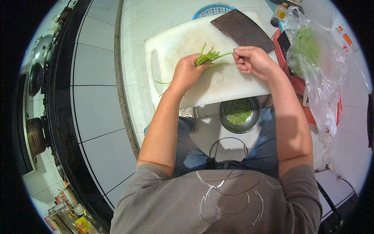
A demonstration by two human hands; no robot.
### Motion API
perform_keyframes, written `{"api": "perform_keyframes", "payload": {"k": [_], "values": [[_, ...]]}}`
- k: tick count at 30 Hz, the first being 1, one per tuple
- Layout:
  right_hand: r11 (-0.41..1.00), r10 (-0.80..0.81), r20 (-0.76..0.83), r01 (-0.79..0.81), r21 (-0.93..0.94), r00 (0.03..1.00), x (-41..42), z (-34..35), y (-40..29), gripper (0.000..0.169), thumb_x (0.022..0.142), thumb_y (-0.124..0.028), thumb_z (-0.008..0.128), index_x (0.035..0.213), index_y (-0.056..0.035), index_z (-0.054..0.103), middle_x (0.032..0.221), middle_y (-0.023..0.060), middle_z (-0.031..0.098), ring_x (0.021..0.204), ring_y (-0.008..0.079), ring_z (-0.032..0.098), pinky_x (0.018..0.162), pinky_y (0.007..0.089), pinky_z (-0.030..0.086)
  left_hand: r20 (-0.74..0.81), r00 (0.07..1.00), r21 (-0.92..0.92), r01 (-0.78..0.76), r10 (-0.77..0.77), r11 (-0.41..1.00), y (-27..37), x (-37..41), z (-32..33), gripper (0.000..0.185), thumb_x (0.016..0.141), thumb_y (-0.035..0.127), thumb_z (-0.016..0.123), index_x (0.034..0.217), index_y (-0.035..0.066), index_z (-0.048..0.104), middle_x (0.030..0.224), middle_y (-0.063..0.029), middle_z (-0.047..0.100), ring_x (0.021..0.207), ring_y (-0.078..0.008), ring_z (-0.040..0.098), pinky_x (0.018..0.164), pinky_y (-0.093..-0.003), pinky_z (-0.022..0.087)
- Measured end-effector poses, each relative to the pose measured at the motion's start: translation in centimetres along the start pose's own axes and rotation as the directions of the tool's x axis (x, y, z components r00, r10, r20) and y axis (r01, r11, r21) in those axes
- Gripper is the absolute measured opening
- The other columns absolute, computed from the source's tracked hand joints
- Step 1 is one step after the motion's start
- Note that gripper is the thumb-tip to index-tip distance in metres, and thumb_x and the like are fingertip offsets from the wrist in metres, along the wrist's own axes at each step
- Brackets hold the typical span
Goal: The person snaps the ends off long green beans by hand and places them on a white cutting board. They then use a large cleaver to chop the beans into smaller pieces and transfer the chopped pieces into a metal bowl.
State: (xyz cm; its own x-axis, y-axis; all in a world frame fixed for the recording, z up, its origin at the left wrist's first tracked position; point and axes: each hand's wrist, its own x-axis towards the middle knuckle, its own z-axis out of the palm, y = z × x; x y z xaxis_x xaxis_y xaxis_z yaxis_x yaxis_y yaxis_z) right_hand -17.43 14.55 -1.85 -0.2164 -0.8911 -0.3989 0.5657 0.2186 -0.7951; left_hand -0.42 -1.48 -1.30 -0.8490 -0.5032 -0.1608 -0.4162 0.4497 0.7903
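Note:
My left hand [188, 70] is closed around a small bunch of green stems [209, 56] above a white plastic cutting board [175, 44]. Between the thumb and fingers of my right hand [252, 61] is the tip of one stem that runs out of the bunch. Thin stem ends show behind my left wrist. A dark cleaver blade [242, 29] lies across the board's far right part, its handle not visible. Below the board's near edge, between my knees, a metal bowl [255, 124] holds cut green pieces [239, 112].
Behind the board is a blue plastic basket [210, 11]. To the right, a clear plastic bag [327, 79] with leafy greens lies by a red bag [282, 55]. A bottle [279, 14] stands at the far right. Stove and pans line the left side.

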Motion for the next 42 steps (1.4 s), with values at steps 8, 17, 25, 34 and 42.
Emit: {"api": "perform_keyframes", "payload": {"k": [8, 17, 25, 34, 42], "values": [[0.997, 0.006, 0.077, 0.0, -0.08, 0.997, -0.1, 0.5, 0.4, 0.021, 0.094, -0.019, 0.047, 0.083, -0.0025, 0.054, 0.067, -0.001, 0.045, 0.053, 0.0073, 0.042, 0.044, 0.0215, 0.033, 0.014, 1.0, -0.006, 0.022, -0.022, 1.0, 0.5, -0.2, 0.1, 0.013, 0.083, 0.006, 0.063, 0.094, 0.005, 0.07, 0.073, -0.0008, 0.065, 0.067, -0.0076, 0.054, 0.064, -0.0236, 0.043], [0.995, -0.077, -0.085, 0.07, -0.078, 0.993, 0.1, 0.3, 0.3, 0.027, 0.093, -0.022, 0.047, 0.07, -0.0087, 0.041, 0.063, -0.0037, 0.036, 0.049, 0.0039, 0.032, 0.041, 0.0202, 0.024, -0.02, 1.0, 0.015, 0.015, -0.015, 1.0, 0.6, -0.2, 0.8, 0.013, 0.084, 0.014, 0.064, 0.09, 0.004, 0.068, 0.064, -0.0005, 0.058, 0.06, -0.008, 0.048, 0.056, -0.0259, 0.039], [0.981, -0.175, -0.165, 0.186, 0.058, 0.971, 0.2, -0.7, 0.0, 0.025, 0.093, -0.022, 0.048, 0.073, -0.0072, 0.048, 0.066, -0.0018, 0.04, 0.05, 0.0051, 0.037, 0.041, 0.0203, 0.027, -0.288, 0.957, 0.408, 0.129, -0.007, 0.904, -1.0, 0.6, 0.2, 0.024, 0.084, 0.024, 0.065, 0.096, 0.003, 0.064, 0.085, -0.0192, 0.065, 0.078, -0.0336, 0.062, 0.069, -0.0404, 0.047], [0.989, -0.143, -0.22, 0.13, -0.071, 0.965, 0.7, 0.5, 0.8, 0.021, 0.094, -0.014, 0.047, 0.098, 0.0013, 0.06, 0.074, -0.0014, 0.05, 0.06, 0.0063, 0.045, 0.053, 0.0188, 0.038, -0.257, 0.965, 0.307, 0.035, 0.048, 0.951, -1.3, 0.9, 0.7, 0.023, 0.081, 0.017, 0.068, 0.1, 0.003, 0.065, 0.086, -0.0131, 0.067, 0.077, -0.0255, 0.063, 0.074, -0.0342, 0.047], [0.975, -0.122, -0.166, 0.087, -0.204, 0.978, 0.6, 0.5, 0.7, 0.025, 0.096, -0.024, 0.049, 0.088, -0.0019, 0.058, 0.07, -0.0022, 0.048, 0.056, 0.0065, 0.045, 0.05, 0.0199, 0.038, 0.095, 0.991, -0.272, 0.118, -0.095, 0.955, 0.6, -0.1, -0.1, 0.02, 0.085, 0.018, 0.068, 0.096, 0.001, 0.064, 0.084, -0.0014, 0.063, 0.082, -0.0099, 0.054, 0.076, -0.0248, 0.043]]}}
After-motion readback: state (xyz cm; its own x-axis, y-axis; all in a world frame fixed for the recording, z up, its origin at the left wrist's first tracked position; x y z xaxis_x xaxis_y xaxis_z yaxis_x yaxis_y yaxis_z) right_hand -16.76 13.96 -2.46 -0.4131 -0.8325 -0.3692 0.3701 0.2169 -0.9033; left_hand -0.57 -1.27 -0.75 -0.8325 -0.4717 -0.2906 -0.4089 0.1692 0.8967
